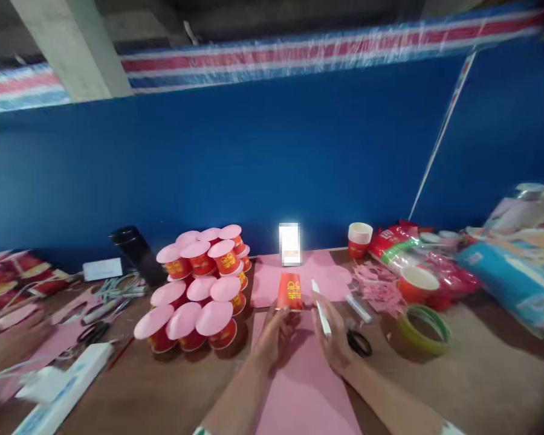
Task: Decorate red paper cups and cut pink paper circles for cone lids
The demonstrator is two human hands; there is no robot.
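Note:
Upside down over pink paper (306, 386), a red paper cup (289, 291) with yellow lettering is held near its white rim by my left hand (276, 332), fingers closed on it. My right hand (332, 335) is wrapped around a slim white pen-like stick (321, 307), tilted beside the cup. The stick's exact kind is unclear. To the left, several red cups (191, 340) stand upside down in stacked rows with pink paper discs (214, 318) on top. Black-handled scissors (359, 342) lie right of my right hand.
A green tape roll (446, 338), an orange-red cup (417, 284), pink paper scraps (381, 287) and a stack of cups (359, 240) sit at right. Leftward are a black bottle (138, 257), a white power strip (68, 393) and another person's arm (9, 347). A blue partition (254, 157) closes the back.

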